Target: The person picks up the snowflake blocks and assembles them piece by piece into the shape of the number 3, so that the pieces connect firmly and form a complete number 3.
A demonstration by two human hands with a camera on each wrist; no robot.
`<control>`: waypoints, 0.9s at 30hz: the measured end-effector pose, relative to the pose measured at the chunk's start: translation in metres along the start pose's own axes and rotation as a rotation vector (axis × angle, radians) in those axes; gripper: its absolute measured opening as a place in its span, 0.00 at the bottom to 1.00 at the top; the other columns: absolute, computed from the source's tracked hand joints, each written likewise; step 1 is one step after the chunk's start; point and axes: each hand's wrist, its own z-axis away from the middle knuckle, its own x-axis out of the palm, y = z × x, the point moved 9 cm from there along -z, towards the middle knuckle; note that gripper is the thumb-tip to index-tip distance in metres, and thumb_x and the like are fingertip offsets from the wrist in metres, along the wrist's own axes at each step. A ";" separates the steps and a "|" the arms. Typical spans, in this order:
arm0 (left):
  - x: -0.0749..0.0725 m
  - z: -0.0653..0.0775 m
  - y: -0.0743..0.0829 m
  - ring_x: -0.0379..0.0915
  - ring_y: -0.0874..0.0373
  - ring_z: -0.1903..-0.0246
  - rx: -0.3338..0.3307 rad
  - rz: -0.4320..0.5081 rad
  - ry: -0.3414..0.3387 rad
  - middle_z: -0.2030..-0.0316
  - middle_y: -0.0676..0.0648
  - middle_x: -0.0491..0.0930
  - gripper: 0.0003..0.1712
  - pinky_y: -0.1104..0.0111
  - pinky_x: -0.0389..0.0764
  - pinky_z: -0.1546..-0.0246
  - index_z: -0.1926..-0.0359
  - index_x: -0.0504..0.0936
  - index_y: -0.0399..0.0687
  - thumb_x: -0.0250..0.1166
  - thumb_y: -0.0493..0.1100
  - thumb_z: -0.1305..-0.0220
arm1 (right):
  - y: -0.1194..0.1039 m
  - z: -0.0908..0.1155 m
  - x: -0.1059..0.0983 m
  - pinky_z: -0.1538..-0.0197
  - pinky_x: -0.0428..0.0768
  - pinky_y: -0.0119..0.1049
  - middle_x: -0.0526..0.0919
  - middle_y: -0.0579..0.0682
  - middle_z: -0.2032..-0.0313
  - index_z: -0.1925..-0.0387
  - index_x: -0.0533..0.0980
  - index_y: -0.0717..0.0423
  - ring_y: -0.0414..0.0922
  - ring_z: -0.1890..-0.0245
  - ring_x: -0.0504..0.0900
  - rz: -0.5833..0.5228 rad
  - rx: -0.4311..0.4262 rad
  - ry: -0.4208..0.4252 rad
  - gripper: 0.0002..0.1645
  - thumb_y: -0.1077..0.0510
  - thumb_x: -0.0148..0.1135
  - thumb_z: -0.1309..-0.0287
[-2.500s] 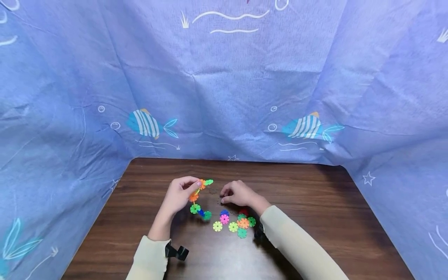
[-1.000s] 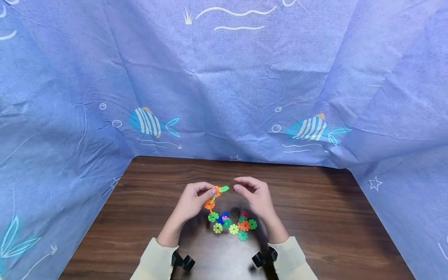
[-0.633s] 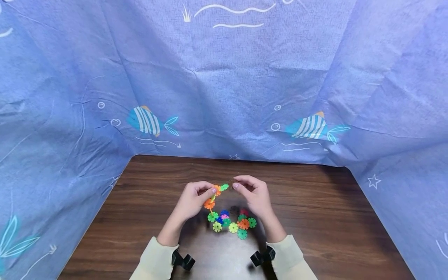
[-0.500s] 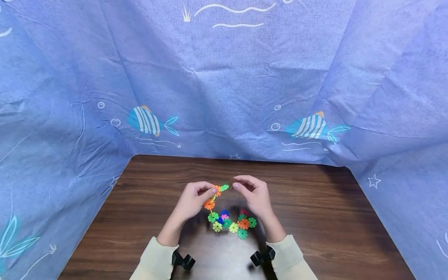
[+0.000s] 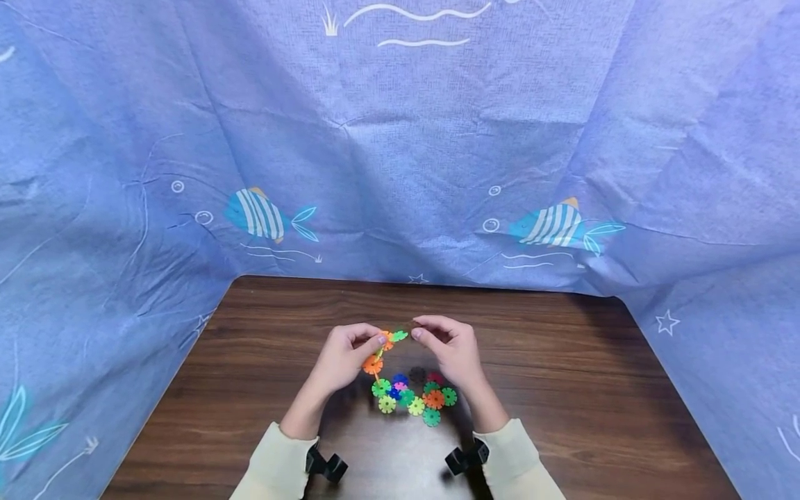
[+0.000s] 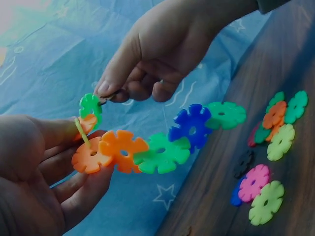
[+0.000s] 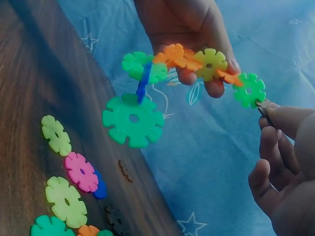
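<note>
My left hand (image 5: 344,357) holds up a chain of interlocking plastic snowflake discs, pinching it near its far end. Orange discs (image 6: 123,151), a yellow one (image 7: 210,64), green ones and a blue disc (image 6: 191,129) make up the chain, which ends low in a teal-green disc (image 7: 133,118). At the upper end sits a bright green disc (image 6: 90,110). Between thumb and index finger, my right hand (image 5: 455,349) pinches a brown snowflake disc (image 7: 265,116), mostly covered by the fingers, right at that green disc's edge. The right hand's other fingers are loosely curled.
Loose snowflake discs lie on the wooden table (image 5: 550,389) below the hands: yellow-green (image 7: 66,201), pink (image 7: 81,172), blue, orange (image 5: 434,399), green, red and dark brown (image 5: 417,376). A blue fish-print cloth (image 5: 400,173) stands around the back and sides.
My right hand has come up from the tabletop with the brown disc. My left hand has brought the chain rightward to meet it. Over the last half second both hands barely move.
</note>
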 end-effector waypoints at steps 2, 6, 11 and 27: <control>0.001 0.001 0.001 0.71 0.62 0.80 0.000 0.009 -0.001 0.80 0.44 0.78 0.09 0.72 0.75 0.76 0.61 0.90 0.40 0.67 0.41 0.29 | 0.003 0.000 0.000 0.67 0.82 0.31 0.89 0.61 0.66 0.56 0.87 0.62 0.37 0.69 0.84 -0.015 0.015 0.006 0.10 0.65 0.72 0.39; 0.004 0.001 0.000 0.71 0.63 0.80 -0.031 0.005 -0.003 0.79 0.46 0.79 0.09 0.72 0.75 0.77 0.63 0.90 0.42 0.68 0.43 0.29 | 0.006 0.000 0.002 0.65 0.83 0.31 0.89 0.64 0.65 0.56 0.86 0.66 0.35 0.68 0.85 -0.033 0.025 -0.012 0.10 0.67 0.71 0.39; 0.006 -0.001 -0.002 0.77 0.63 0.74 -0.039 -0.047 -0.041 0.71 0.45 0.85 0.06 0.72 0.79 0.71 0.61 0.88 0.44 0.67 0.41 0.29 | 0.005 -0.001 0.004 0.66 0.84 0.33 0.88 0.64 0.68 0.56 0.85 0.67 0.39 0.70 0.85 -0.022 0.014 -0.060 0.10 0.69 0.70 0.40; -0.011 0.000 0.005 0.72 0.59 0.77 0.018 0.006 -0.016 0.72 0.43 0.84 0.08 0.72 0.74 0.76 0.57 0.89 0.42 0.66 0.40 0.28 | 0.011 0.001 0.012 0.65 0.84 0.36 0.90 0.51 0.67 0.60 0.87 0.57 0.47 0.70 0.86 0.150 0.072 -0.213 0.08 0.58 0.74 0.39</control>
